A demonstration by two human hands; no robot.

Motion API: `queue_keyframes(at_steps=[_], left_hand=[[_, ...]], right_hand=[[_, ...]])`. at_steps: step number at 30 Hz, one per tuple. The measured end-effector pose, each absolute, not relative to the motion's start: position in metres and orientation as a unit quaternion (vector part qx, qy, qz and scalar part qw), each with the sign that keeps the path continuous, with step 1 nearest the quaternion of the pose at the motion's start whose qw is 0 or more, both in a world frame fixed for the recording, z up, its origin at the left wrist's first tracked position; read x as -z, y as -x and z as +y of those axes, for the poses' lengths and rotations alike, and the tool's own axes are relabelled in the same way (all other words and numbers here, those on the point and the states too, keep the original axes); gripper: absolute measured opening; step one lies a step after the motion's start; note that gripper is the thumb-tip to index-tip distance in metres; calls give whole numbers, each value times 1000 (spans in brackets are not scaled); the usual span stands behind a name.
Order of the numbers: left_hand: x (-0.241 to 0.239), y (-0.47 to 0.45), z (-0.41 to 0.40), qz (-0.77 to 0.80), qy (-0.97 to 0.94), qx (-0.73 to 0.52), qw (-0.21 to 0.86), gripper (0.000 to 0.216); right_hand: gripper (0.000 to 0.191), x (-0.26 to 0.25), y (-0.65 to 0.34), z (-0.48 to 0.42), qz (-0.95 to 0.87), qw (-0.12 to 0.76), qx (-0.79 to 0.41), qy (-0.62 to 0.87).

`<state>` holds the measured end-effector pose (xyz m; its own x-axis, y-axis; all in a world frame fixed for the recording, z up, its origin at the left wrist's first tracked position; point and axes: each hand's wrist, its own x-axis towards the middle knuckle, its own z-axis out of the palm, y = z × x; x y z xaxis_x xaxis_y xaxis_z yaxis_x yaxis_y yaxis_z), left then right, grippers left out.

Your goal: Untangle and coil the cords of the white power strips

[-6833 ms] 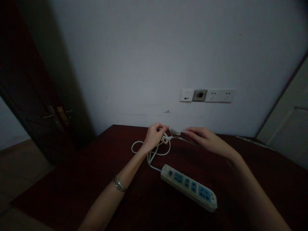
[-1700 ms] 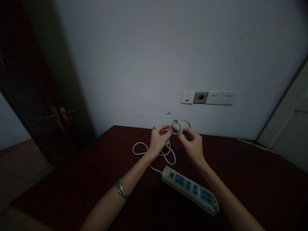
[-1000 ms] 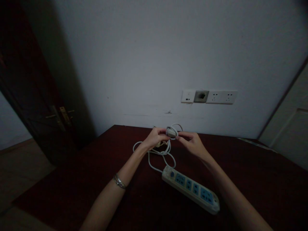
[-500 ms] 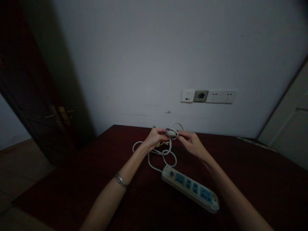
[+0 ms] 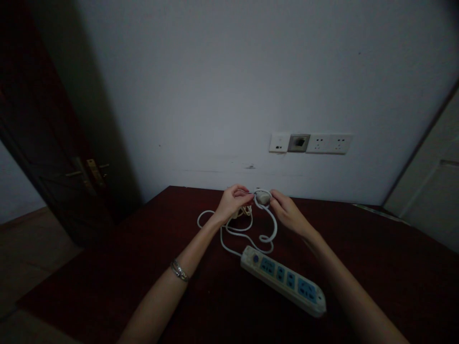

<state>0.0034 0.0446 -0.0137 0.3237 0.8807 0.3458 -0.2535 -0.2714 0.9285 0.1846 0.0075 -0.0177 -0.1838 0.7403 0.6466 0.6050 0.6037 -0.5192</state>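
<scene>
Over the back of the table, my right hand [image 5: 289, 212] grips a pale plug [image 5: 263, 198] from its right side. White power cord [image 5: 275, 224] loops around the plug and drops toward the tabletop. Just left of the plug, my left hand [image 5: 232, 203] is closed with thumb and fingertips pinching the cord loop; the exact contact is dim. More cord lies in loose curls below both hands and runs to a white power strip [image 5: 283, 282] with blue socket panels. A yellowish tangle of thin cable [image 5: 245, 210] is partly hidden behind my left hand.
The dark red table [image 5: 143, 267] meets a pale wall [image 5: 215, 95]. Wall sockets and a switch plate [image 5: 310, 143] sit above its back edge. A dark door [image 5: 50, 143] with a brass handle stands left, and a light door [image 5: 433, 191] right.
The plug has shifted slightly right with my right hand, and my left hand has drawn off its body to the cord. The cord's curls have slid and opened to the right.
</scene>
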Motion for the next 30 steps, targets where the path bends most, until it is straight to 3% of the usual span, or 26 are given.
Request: queue_keyframes(at_steps=[10, 17, 22, 27, 30], left_hand=[[17, -10, 42, 240, -618, -552, 505, 41], [10, -14, 32, 188, -574, -536, 590, 43], [4, -13, 26, 176, -524, -510, 659, 39], [6, -14, 31, 195, -465, -516, 693, 31], [12, -16, 38, 209, -421, -509, 721, 23]], right_hand=[[19, 17, -172, 0, -734, 515, -104, 430], [17, 17, -163, 2, -617, 629, -325, 345], [11, 16, -161, 2, -504, 658, -502, 249], [41, 17, -163, -2, -467, 651, -558, 215], [40, 19, -159, -2, -480, 635, -575, 188]])
